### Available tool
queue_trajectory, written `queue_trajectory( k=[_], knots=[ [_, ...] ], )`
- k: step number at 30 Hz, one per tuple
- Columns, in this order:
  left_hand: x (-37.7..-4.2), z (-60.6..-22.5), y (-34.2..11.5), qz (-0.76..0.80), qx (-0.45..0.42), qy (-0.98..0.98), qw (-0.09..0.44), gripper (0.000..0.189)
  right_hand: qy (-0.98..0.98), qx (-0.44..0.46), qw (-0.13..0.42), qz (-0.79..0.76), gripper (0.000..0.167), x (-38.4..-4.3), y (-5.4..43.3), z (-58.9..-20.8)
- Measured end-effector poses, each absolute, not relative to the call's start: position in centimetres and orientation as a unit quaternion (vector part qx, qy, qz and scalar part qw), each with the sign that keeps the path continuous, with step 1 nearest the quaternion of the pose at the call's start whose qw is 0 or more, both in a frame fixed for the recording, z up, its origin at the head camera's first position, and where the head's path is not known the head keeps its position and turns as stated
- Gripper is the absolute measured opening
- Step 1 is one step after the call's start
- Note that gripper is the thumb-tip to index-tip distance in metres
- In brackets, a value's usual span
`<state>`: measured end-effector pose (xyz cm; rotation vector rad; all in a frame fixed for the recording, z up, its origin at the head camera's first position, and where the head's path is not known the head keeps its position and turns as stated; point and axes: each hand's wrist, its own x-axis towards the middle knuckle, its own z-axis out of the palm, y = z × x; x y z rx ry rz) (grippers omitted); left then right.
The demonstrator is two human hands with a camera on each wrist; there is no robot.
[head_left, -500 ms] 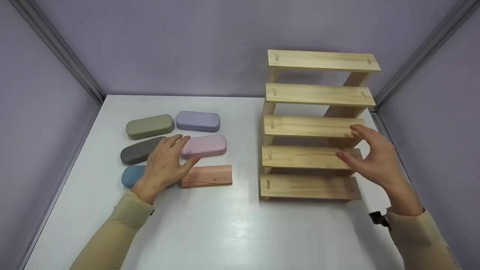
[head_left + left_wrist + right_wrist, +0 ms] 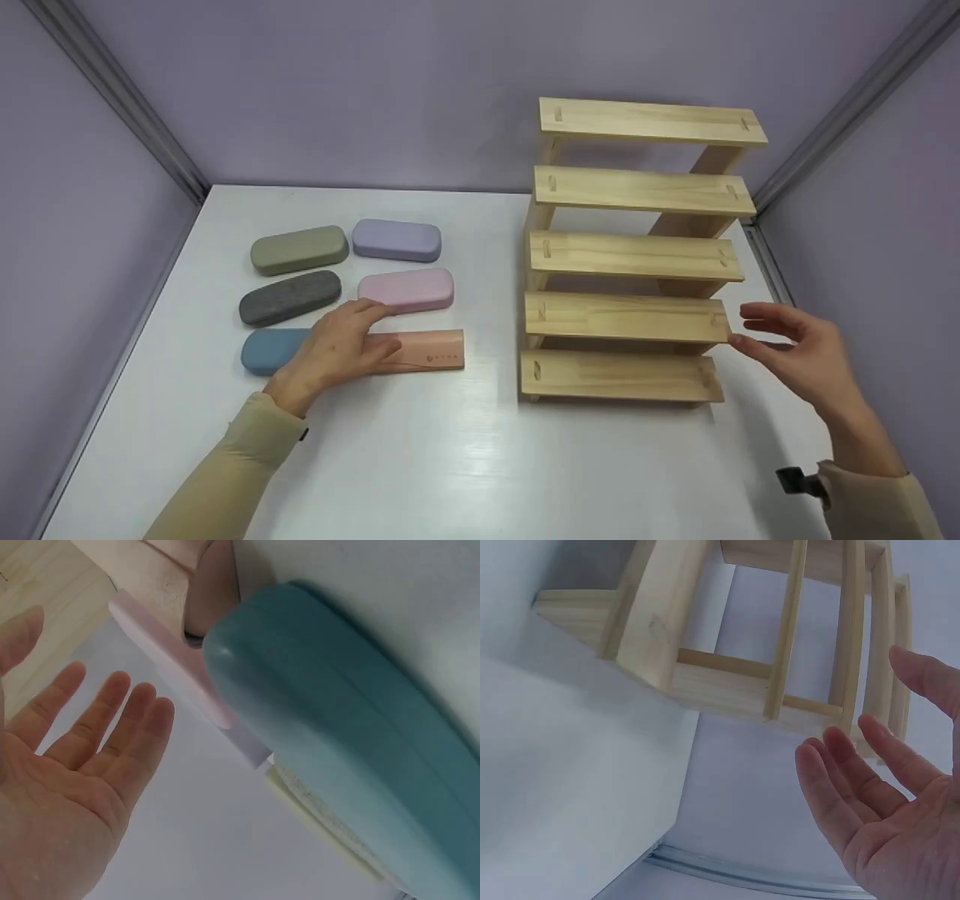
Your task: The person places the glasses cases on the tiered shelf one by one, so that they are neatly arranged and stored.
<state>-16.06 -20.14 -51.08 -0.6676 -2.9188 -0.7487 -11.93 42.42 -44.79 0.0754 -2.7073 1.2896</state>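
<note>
Hovering left of centre in the head view, my left hand (image 2: pixel 334 352) is showing released, fairly straight fingers and is partly covering the blue case (image 2: pixel 271 352) and the peach case (image 2: pixel 433 351). Its fingertips are overlapping the lower edge of the pink case (image 2: pixel 409 289); whether they are touching it, I cannot tell. Farther up the left half, the dark grey case (image 2: pixel 290 298), the green case (image 2: pixel 300 250) and the lilac case (image 2: pixel 397 240) are lying on the white table (image 2: pixel 420 465).

At the right of the frame, my right hand (image 2: pixel 806 360) is hanging just beside the wooden rack (image 2: pixel 637 256), its fingers released and loosely bent. The thumb tip is meeting the right end of the second-lowest shelf (image 2: pixel 622 317) in outline; contact I cannot confirm. The rack is standing right of centre, its five shelves rising toward the upper right.
</note>
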Motion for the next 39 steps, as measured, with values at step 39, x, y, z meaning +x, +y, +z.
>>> queue_trajectory(
  k=[39],
  knots=[
    [-15.9,-54.0,-20.0,-0.2,-0.247,-0.946,-0.063,0.063,-0.793,-0.066,-0.156,0.586,0.034,-11.0,45.0,-52.2]
  ],
)
